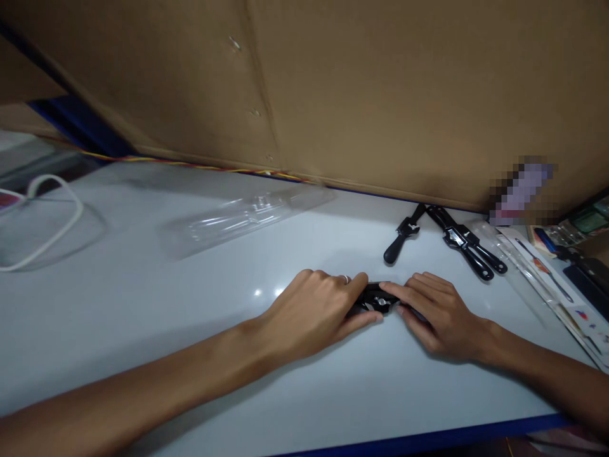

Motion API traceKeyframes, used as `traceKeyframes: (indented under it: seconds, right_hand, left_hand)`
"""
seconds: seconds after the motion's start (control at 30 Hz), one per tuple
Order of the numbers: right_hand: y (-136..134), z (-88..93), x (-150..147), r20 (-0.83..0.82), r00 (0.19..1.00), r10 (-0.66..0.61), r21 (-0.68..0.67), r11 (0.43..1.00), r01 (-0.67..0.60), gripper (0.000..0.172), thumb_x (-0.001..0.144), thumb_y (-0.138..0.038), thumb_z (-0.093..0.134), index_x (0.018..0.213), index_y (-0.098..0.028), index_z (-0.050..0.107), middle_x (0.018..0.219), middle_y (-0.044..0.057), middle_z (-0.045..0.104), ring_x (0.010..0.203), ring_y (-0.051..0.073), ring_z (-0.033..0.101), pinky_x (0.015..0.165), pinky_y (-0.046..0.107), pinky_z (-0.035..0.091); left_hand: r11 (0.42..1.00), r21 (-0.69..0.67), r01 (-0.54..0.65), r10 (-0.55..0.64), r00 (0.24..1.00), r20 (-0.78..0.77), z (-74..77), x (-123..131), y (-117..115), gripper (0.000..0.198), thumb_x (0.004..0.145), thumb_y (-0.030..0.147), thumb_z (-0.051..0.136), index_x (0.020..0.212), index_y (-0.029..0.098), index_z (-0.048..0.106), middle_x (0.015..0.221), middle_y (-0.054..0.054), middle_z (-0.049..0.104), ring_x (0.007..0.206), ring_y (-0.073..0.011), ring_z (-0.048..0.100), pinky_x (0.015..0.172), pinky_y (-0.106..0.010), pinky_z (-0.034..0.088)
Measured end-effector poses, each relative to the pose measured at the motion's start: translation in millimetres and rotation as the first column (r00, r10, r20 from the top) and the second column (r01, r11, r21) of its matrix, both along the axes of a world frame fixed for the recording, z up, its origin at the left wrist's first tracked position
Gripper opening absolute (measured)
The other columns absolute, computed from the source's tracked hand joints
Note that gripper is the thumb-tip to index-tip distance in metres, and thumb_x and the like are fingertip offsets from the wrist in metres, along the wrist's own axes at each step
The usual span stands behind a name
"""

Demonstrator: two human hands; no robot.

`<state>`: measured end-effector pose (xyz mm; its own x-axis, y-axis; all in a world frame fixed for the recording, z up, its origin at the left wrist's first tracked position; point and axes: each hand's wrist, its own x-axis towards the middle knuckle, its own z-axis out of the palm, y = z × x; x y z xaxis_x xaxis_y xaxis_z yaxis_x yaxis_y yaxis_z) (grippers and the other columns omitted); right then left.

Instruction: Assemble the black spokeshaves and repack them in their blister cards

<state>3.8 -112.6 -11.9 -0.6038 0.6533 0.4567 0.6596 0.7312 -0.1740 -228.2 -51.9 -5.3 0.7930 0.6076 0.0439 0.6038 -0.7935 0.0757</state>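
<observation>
Both my hands meet over a black spokeshave (381,302) low above or on the white table; its middle with a small metal screw shows between them. My left hand (316,311), with a ring on one finger, wraps its left handle, thumb along the near side. The fingers of my right hand (438,314) close round its right end, hiding that handle. Just beyond lies another black spokeshave (402,238), and to its right more black spokeshaves (461,240) lie close together, overlapping.
A clear plastic blister pack (252,216) lies toward the back of the table (200,292). Printed cards and clear packaging (542,273) line the right side. A white cable (78,219) loops at the left. A cardboard wall (361,95) rises behind, with twisted wires (204,167) along its foot.
</observation>
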Motion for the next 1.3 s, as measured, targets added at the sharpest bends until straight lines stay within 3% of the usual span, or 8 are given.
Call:
traceKeyframes:
  seconds: [0.07,0.2,0.3,0.47,0.67,0.97,1.3]
  right_hand:
    - [-0.7,0.2,-1.0,-0.029,1.0,-0.01,-0.007,1.0,0.01,0.029,0.099,-0.011,0.047,0.127,-0.015,0.054,0.085,0.004,0.063,0.074,0.018,0.053,0.067,0.033,0.044]
    - [-0.7,1.4,-2.6,-0.077,0.997,-0.011,0.004,1.0,0.011,0.012,0.098,-0.01,0.048,0.101,-0.017,0.057,0.078,0.003,0.061,0.067,0.016,0.05,0.062,0.031,0.041]
    - [0.0,1.9,-2.9,-0.099,0.995,-0.024,0.008,1.0,0.025,0.011,0.1,-0.011,0.05,0.094,-0.017,0.057,0.075,0.002,0.06,0.066,0.015,0.049,0.061,0.03,0.04]
    - [0.2,1.7,-3.1,-0.1,0.994,-0.05,-0.012,0.999,0.049,0.015,0.102,-0.014,0.05,0.091,-0.018,0.059,0.076,0.003,0.061,0.068,0.015,0.051,0.063,0.029,0.042]
    - [-0.5,0.4,-4.0,-0.091,0.994,-0.066,-0.008,0.998,0.065,0.016,0.103,-0.013,0.049,0.09,-0.017,0.058,0.076,0.003,0.06,0.069,0.015,0.05,0.064,0.029,0.042]
    - [-1.3,-0.4,-4.8,-0.111,0.986,-0.121,-0.032,0.992,0.118,0.019,0.103,-0.014,0.048,0.088,-0.017,0.06,0.076,0.003,0.062,0.068,0.015,0.052,0.064,0.03,0.043]
    - [-1.4,1.0,-1.6,-0.121,0.989,0.08,0.075,0.995,-0.072,0.019,0.098,-0.009,0.051,0.11,-0.01,0.066,0.074,0.004,0.064,0.065,0.016,0.055,0.06,0.031,0.044]
  left_hand:
    - [1.0,-0.005,0.006,-0.006,1.0,0.003,0.4,-0.2,-0.1,0.053,0.101,0.064,0.04,0.098,0.017,0.063,0.07,-0.008,0.073,0.056,-0.0257,0.067,0.048,-0.031,0.027]
    - [1.0,0.001,0.005,-0.005,1.0,-0.009,1.6,-0.5,0.0,0.054,0.101,0.064,0.04,0.095,0.016,0.063,0.067,-0.007,0.071,0.054,-0.0244,0.065,0.048,-0.031,0.028]
    - [1.0,0.012,0.002,-0.002,1.0,0.001,0.9,-0.6,0.3,0.055,0.101,0.065,0.039,0.093,0.017,0.063,0.065,-0.007,0.07,0.052,-0.0225,0.064,0.048,-0.03,0.027]
    - [1.0,0.008,0.004,-0.004,0.997,0.075,-2.4,-1.2,0.9,0.056,0.101,0.066,0.035,0.089,0.018,0.061,0.063,-0.006,0.068,0.05,-0.02,0.061,0.048,-0.03,0.027]
    - [1.0,0.018,0.004,-0.004,1.0,0.026,-2.2,-1.0,0.4,0.056,0.101,0.066,0.037,0.091,0.017,0.063,0.065,-0.007,0.07,0.051,-0.0213,0.062,0.048,-0.03,0.026]
    - [1.0,0.0,-0.012,0.012,0.997,0.071,-2.0,-0.9,0.6,0.06,0.099,0.07,0.037,0.089,0.017,0.063,0.063,-0.006,0.068,0.051,-0.0211,0.062,0.048,-0.03,0.026]
    - [0.999,0.04,0.014,-0.015,0.999,0.044,-4.8,-1.7,1.2,0.059,0.1,0.068,0.037,0.092,0.016,0.063,0.065,-0.007,0.07,0.052,-0.0236,0.064,0.047,-0.03,0.023]
